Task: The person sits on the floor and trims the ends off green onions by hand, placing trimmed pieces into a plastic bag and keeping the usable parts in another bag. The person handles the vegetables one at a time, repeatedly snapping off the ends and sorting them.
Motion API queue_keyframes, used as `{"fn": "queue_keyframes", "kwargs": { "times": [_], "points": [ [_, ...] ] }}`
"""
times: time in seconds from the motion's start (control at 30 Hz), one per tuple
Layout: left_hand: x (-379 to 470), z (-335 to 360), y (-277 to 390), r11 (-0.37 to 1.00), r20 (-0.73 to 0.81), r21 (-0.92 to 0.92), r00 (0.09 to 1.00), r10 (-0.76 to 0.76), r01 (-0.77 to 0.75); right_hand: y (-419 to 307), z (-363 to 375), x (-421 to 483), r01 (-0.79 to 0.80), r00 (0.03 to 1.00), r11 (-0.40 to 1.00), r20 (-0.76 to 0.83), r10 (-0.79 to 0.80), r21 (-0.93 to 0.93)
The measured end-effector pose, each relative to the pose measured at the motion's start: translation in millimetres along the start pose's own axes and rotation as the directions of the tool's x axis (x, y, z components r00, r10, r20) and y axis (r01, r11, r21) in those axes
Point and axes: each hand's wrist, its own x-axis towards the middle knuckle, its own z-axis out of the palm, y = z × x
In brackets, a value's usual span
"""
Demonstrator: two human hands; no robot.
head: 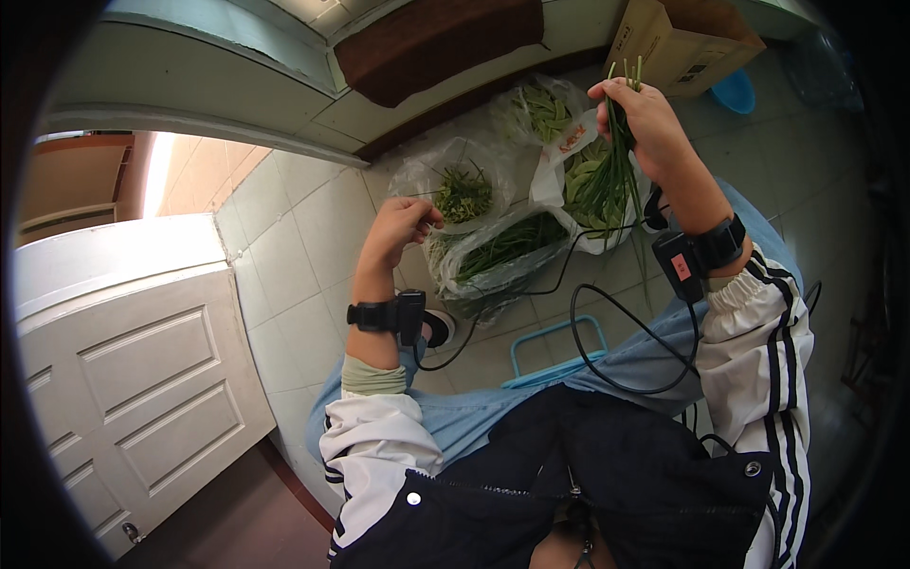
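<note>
My right hand grips a small bunch of long green chives, their cut ends up and their leaf tips hanging. Beneath them a white plastic bag holds flat green bean pods. My left hand hovers with curled fingers beside a clear bag of green trimmings; whether anything thin is between the fingertips is hidden. Just right of that hand, more chives lie in an open clear plastic bag.
Behind these lies another clear bag with pods. A paper bag and a blue bowl stand at the back right. Black cables loop from both forearm straps. A light-blue frame is between my legs; a white door stands left.
</note>
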Motion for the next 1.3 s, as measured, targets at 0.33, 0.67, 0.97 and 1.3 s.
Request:
{"fn": "queue_keyframes", "kwargs": {
  "times": [0.33, 0.67, 0.97, 1.3],
  "points": [
    [50, 15, -51, 0.996, -0.191, 0.041, 0.978, 0.087, -0.081, 1, -1, -1, -0.022, 1.000, 1.000, 0.015, 0.022, -0.011],
    [32, 47, -109, 0.496, 0.046, 0.865, 0.996, 0.076, -0.077, 2, 5, -1, -0.012, 1.000, 1.000, 0.002, 0.012, -0.013],
    [27, 69, -145, 0.276, -0.036, 0.961, 0.978, 0.207, -0.023, 1, 16, -6, -0.123, 0.983, 0.991, 0.140, 0.116, 0.046],
    [-10, 50, -49, 0.445, 0.026, 0.867, 0.910, 0.413, -0.226, 3, 29, -13, -0.080, 0.938, 0.971, 0.311, 0.150, -0.225]
  ]
}}
